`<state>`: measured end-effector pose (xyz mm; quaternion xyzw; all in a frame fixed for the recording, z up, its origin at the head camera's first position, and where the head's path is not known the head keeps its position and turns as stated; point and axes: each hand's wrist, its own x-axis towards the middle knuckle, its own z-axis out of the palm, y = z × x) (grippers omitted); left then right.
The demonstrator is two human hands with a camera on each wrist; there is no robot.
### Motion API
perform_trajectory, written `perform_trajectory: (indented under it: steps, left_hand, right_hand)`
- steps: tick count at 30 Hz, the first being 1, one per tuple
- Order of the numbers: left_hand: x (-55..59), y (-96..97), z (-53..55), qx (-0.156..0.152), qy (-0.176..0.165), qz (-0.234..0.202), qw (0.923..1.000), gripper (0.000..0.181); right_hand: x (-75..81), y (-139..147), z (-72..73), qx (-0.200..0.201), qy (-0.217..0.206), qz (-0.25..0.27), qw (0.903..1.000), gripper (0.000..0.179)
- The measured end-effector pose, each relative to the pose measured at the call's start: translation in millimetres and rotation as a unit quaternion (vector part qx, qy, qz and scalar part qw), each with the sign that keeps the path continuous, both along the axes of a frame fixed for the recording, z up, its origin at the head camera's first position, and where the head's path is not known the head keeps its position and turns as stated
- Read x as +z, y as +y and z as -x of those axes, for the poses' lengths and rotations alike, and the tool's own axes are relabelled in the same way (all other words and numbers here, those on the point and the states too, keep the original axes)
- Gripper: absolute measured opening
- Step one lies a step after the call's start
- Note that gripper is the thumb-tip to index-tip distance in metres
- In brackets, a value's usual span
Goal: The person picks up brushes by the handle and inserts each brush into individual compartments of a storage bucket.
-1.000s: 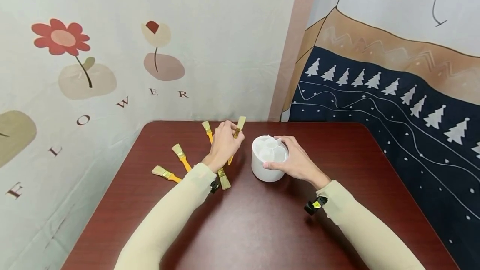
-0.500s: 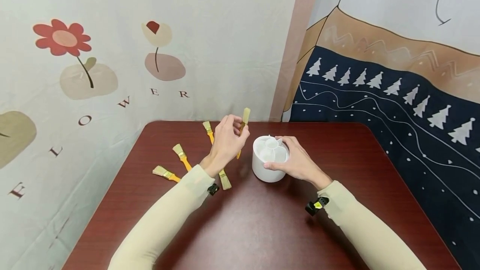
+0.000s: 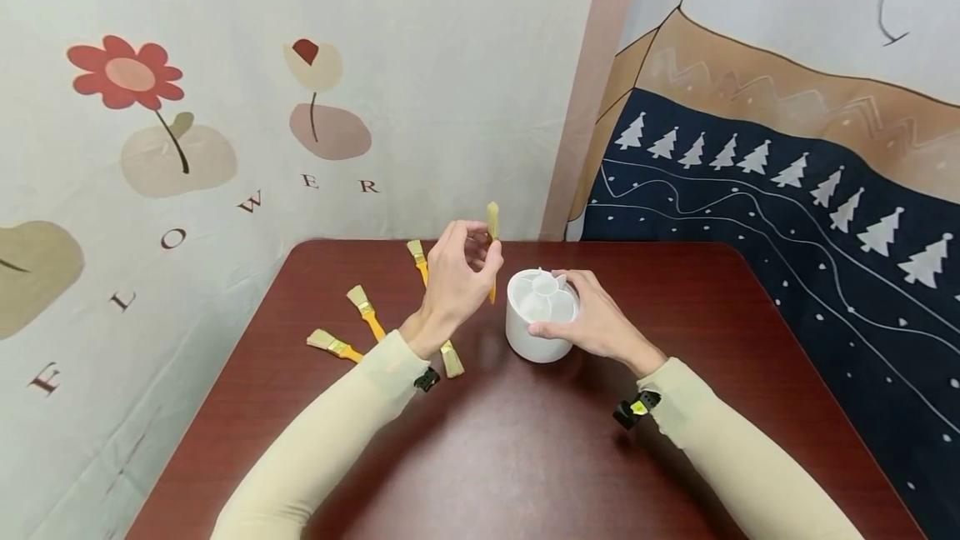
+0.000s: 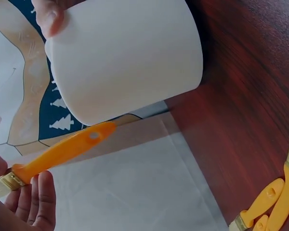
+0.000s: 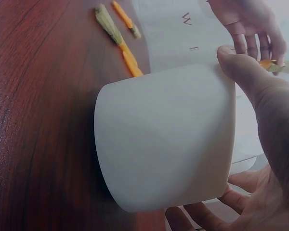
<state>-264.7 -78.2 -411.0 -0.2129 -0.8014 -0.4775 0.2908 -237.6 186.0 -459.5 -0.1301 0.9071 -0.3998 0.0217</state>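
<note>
My left hand [image 3: 457, 277] pinches a paintbrush [image 4: 62, 151] near its metal band, above the table and just left of a white round holder. Its bristles point up and the orange handle hangs down, as the head view shows. The white holder [image 3: 534, 338] stands upright on the table, its top divided into several compartments. Around its upper right side my right hand [image 3: 603, 323] grips it, thumb at the front rim and fingers behind. In the right wrist view the holder's wall [image 5: 164, 139] hides part of the right fingers.
Several more paintbrushes lie left of the holder, among them one brush [image 3: 334, 346], a second brush [image 3: 366, 312], and a brush [image 3: 452, 359] partly under my left wrist. The dark red table [image 3: 480, 457] ends at a patterned cloth [image 3: 450, 107] behind.
My left hand has lifted the paintbrush up and slightly right, turning it more upright and edge-on. My right hand and the white holder have stayed in place.
</note>
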Motion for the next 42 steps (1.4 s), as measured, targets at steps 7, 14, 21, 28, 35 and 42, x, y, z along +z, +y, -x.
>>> perform_trajectory:
  steps: [7,14,21,28,35,42]
  left_hand:
    - [1.7,6.8,-5.5,-0.003,0.035,-0.021,0.9992,0.027]
    - [6.1,12.1,-8.9,-0.004,0.051,-0.034,0.9981,0.029]
    - [9.3,14.9,-9.3,-0.004,0.066,-0.049,0.9966,0.028]
    - [4.5,19.4,-10.5,-0.024,0.042,-0.027,0.9984,0.027]
    - [-4.4,21.0,-11.5,-0.041,0.001,0.002,0.9992,0.025]
    - [-11.7,20.0,-11.5,-0.046,-0.052,0.023,0.9973,0.023]
  right_hand:
    - [-1.4,2,-2.3,0.001,-0.003,-0.003,1.0,0.107]
    - [-2.6,2,-3.5,0.002,0.009,0.001,1.0,0.105]
    - [-1.2,1,-2.8,0.002,0.003,-0.003,1.0,0.109]
    - [0.0,2,-2.8,0.005,0.01,-0.003,0.9999,0.108]
    - [-2.3,2,0.1,0.003,0.02,-0.004,0.9998,0.106]
    - [-1.3,2,-0.1,0.005,0.022,-0.003,0.9997,0.107]
